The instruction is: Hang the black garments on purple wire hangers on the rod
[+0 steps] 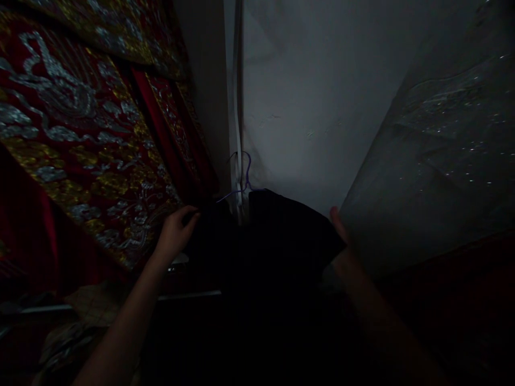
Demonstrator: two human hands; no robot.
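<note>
A black short-sleeved shirt (273, 236) hangs in front of me on a thin purple hanger (248, 185). The hanger's hook is at a pale vertical strip or cord (237, 107). At the shirt's left shoulder, my left hand (179, 230) has thumb and fingers pinched together on the dark cloth. My right hand (341, 230) is at the edge of the right sleeve and partly hidden by it. Its visible fingers point upward, stretched out, against the sleeve's outer side. The shirt's lower part is lost in darkness.
On the left hangs a red cloth (72, 123) with gold and silver sequin decoration. A pale wall (306, 107) stands behind the shirt. Shiny translucent sheeting (450, 145) covers the right side. Crumpled items (88, 305) lie at the lower left.
</note>
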